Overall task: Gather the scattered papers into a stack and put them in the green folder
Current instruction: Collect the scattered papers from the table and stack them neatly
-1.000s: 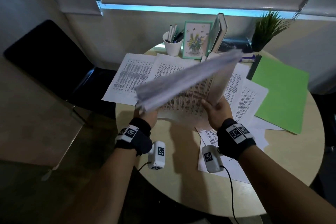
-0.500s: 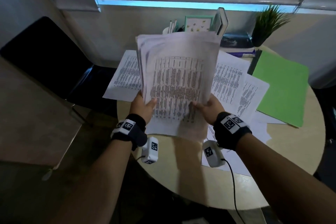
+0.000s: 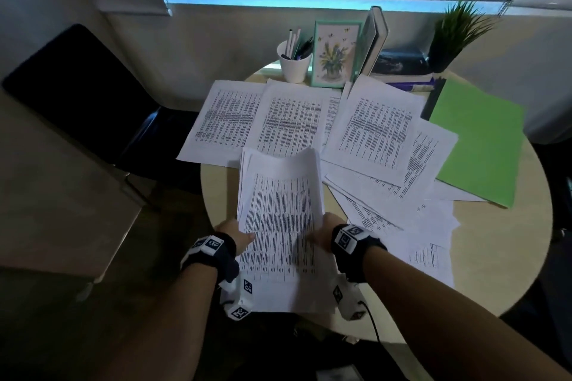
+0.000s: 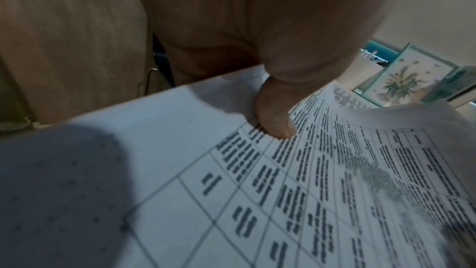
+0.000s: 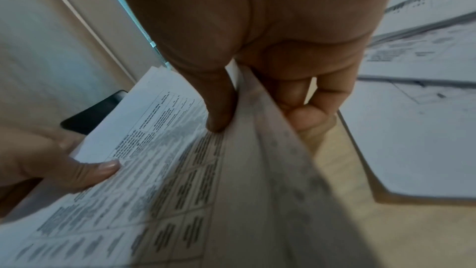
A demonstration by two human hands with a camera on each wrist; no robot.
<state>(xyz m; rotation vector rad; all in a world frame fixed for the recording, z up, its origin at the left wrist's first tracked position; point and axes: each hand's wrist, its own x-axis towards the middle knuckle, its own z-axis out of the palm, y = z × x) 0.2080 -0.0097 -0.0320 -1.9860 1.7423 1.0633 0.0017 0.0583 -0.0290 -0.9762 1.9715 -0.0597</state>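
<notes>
I hold a stack of printed papers lengthwise over the near edge of the round table. My left hand grips its left edge, thumb on top. My right hand pinches the right edge, thumb above and fingers below the stack of papers. More printed sheets lie scattered across the table's far and right parts. The green folder lies closed at the right, partly over some sheets.
At the table's back stand a white pen cup, a framed flower picture, upright books and a potted plant. A black chair stands to the left.
The stack was swung up from a slanted hold to upright in front of me, then lowered toward the table's near edge. Both hands kept hold of it.
</notes>
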